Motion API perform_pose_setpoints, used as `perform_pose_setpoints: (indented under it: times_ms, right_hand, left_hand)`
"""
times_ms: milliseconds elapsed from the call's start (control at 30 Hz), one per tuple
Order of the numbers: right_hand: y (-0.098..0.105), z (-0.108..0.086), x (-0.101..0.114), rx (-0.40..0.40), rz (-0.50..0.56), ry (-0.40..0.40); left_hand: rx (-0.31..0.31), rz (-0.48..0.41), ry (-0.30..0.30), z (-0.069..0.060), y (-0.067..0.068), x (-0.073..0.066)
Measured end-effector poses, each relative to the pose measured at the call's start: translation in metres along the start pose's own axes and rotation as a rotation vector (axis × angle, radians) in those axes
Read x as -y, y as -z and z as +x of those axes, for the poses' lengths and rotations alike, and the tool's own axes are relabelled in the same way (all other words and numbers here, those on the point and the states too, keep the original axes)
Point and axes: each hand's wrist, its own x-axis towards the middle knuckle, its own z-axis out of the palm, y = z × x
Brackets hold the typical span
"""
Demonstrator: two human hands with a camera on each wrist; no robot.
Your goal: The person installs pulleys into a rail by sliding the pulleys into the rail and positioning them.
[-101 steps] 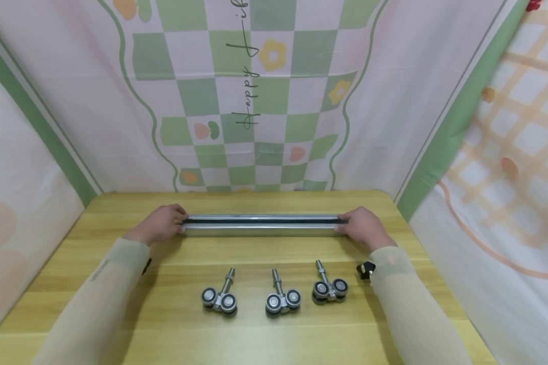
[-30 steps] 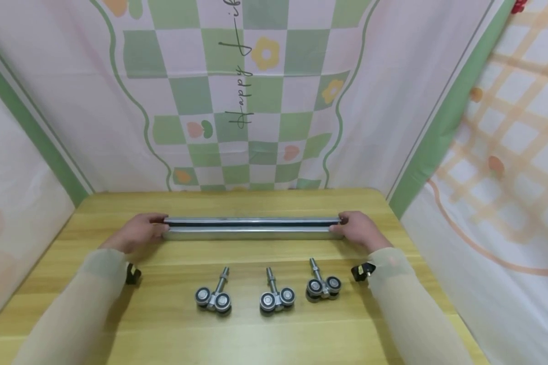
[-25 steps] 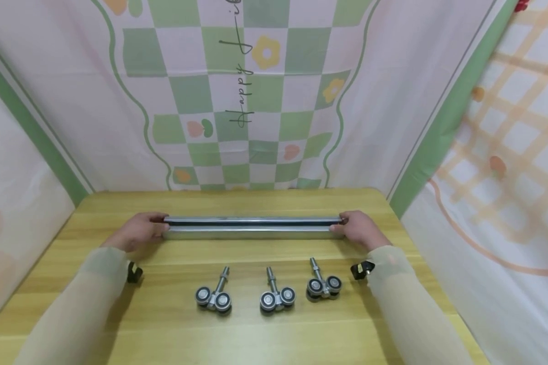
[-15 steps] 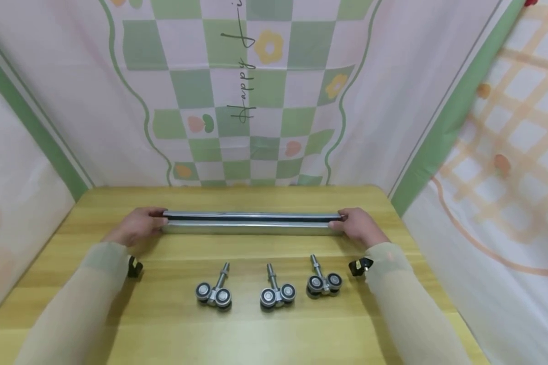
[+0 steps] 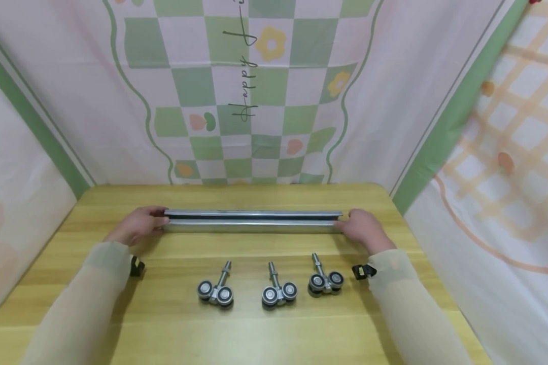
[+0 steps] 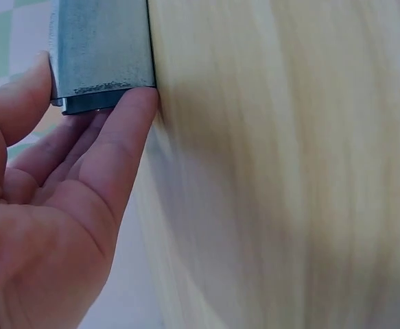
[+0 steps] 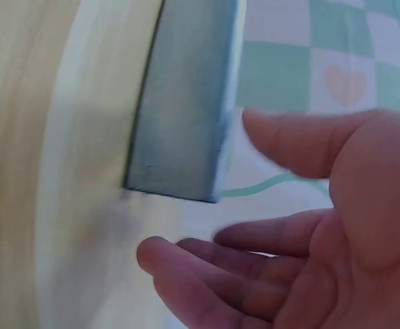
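A long silver metal track rail (image 5: 255, 228) with a slot along its upper side lies across the wooden table, parallel to the back edge. My left hand (image 5: 139, 223) holds its left end; in the left wrist view the thumb (image 6: 31, 96) lies on one side and a fingertip touches the end's corner. My right hand (image 5: 362, 229) is beside the right end. Its thumb and loosely bent fingers are apart from the rail (image 7: 182, 103) in the right wrist view. In front of the rail lie three roller hangers, left (image 5: 215, 291), middle (image 5: 278, 291) and right (image 5: 324, 281), each with a threaded bolt pointing away.
The wooden table (image 5: 255, 334) reaches to a patterned curtain (image 5: 237, 96) at its back edge. More cloth hangs along the left (image 5: 18, 177) and right (image 5: 484, 213) sides. A small black device (image 5: 364, 271) is worn at the right wrist.
My right hand has let go of the rail's right end and drawn slightly right. Earlier, my left hand moved left, baring more of the rail. The hangers lie as before; the view shifted slightly.
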Motion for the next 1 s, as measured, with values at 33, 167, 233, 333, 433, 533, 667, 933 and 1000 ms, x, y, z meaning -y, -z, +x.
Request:
perform_pose_setpoints:
  times_ms: [33,167,233,333,433,533,667,933,1000]
  right_hand:
    - [0.001,-0.003,0.002,-0.013,-0.020,0.005]
    - [0.003,-0.016,0.009,0.025,-0.003,0.041]
    - [0.001,-0.023,0.014,0.067,0.023,0.080]
    - [-0.004,-0.032,0.021,0.155,0.094,0.119]
    - [-0.011,-0.038,0.028,0.194,0.123,0.139]
    - [-0.017,-0.042,0.031,0.218,0.123,0.150]
    - [-0.024,-0.048,0.033,0.240,0.122,0.172]
    - [-0.035,-0.054,0.034,0.279,0.161,0.146]
    - [-0.037,-0.055,0.035,0.283,0.161,0.142]
  left_hand:
    - [0.004,0.003,0.000,0.000,0.000,0.000]
    - [0.015,0.001,-0.008,0.000,-0.001,0.003]
    - [0.015,0.000,-0.012,0.000,-0.001,0.004]
    - [0.000,-0.018,-0.008,0.001,-0.001,0.006]
    - [-0.019,-0.030,0.002,0.001,-0.001,0.006]
    - [-0.028,-0.039,0.012,0.001,0.000,0.006]
    - [-0.029,-0.041,0.014,0.001,0.000,0.006]
    - [-0.023,-0.043,0.008,-0.001,0.001,0.006]
    - [-0.023,-0.037,0.008,-0.001,0.001,0.006]
